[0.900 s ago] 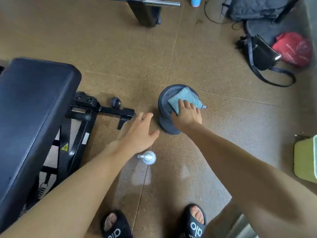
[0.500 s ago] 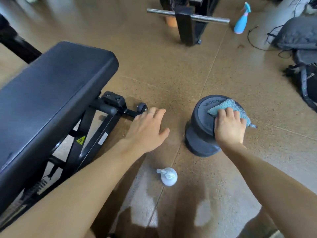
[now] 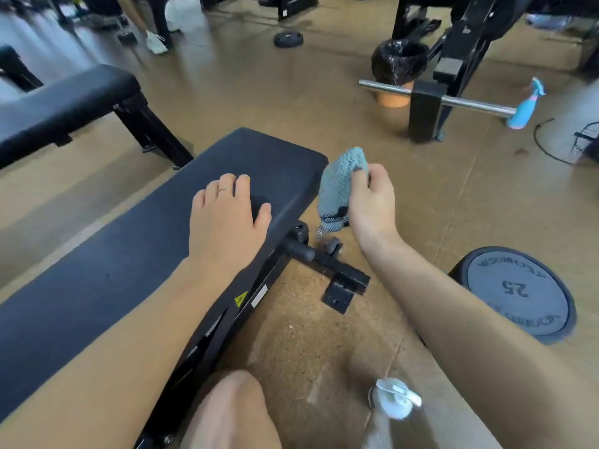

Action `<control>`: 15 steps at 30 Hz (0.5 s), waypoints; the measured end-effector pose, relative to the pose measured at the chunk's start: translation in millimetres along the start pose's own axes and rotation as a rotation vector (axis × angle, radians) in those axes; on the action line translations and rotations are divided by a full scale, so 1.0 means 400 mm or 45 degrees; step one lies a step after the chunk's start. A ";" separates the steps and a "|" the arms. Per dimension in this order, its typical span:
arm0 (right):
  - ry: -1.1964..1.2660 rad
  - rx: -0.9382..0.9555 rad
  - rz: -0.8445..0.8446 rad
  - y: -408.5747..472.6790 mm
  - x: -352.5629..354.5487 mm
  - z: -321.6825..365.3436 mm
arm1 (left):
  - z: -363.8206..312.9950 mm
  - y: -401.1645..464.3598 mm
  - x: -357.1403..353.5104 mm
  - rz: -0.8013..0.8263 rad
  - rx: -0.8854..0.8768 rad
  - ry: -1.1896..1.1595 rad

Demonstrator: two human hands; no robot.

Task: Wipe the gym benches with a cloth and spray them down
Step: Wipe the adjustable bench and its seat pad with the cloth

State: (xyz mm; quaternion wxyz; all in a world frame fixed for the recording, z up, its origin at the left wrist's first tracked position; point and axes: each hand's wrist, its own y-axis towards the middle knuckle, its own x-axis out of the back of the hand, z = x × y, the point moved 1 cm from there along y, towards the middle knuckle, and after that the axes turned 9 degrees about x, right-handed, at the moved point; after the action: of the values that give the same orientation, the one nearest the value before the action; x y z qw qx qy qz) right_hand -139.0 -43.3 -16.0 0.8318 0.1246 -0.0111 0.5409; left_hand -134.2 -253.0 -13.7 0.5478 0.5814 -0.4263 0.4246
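Note:
A black padded gym bench (image 3: pixel 107 286) runs from the lower left up to the middle. My left hand (image 3: pixel 223 218) rests flat on its pad near the far end, fingers spread. My right hand (image 3: pixel 372 202) holds a light blue cloth (image 3: pixel 338 186) in the air just past the bench's end; the cloth hangs down from my fingers. A white spray bottle (image 3: pixel 393 400) stands on the floor at the bottom right, beside my right forearm. A second black bench (image 3: pixel 64 105) stands at the upper left.
A 25 weight plate (image 3: pixel 518 293) stands on the floor at the right. A barbell rack with a steel bar (image 3: pixel 460 103), a blue spray bottle (image 3: pixel 526 105), a bin with a black bag (image 3: pixel 400 64) and a loose plate (image 3: pixel 288 38) lie further back. A person's leg and shoe (image 3: pixel 155 43) show far back.
My right hand has lifted the cloth off the weight plate and carried it left toward the bench. My left hand moved from above the floor onto the bench pad. The view tilted up.

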 end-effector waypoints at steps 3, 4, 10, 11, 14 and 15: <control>-0.233 0.396 0.231 -0.010 -0.131 0.045 | 0.028 -0.010 -0.035 -0.020 0.123 -0.059; -0.342 0.519 0.325 -0.012 -0.166 0.041 | 0.031 -0.010 -0.042 -0.050 0.154 -0.074; -1.062 0.888 0.837 -0.030 -0.260 -0.034 | 0.036 -0.019 -0.062 -0.169 0.110 -0.149; -1.062 0.856 0.873 -0.028 -0.255 -0.030 | 0.038 -0.019 -0.063 -0.158 0.136 -0.177; -1.071 0.795 1.023 -0.024 -0.238 -0.020 | 0.039 -0.020 -0.066 -0.087 0.168 -0.211; -1.070 0.791 1.034 -0.019 -0.232 -0.019 | 0.038 -0.020 -0.067 -0.069 0.164 -0.208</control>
State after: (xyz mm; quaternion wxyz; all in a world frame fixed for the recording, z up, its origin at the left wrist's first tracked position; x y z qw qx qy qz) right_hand -171.6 -127.8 -38.9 0.4120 0.5452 -0.2243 0.6948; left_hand -133.5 -267.0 -42.2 0.4840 0.6594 -0.4254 0.3873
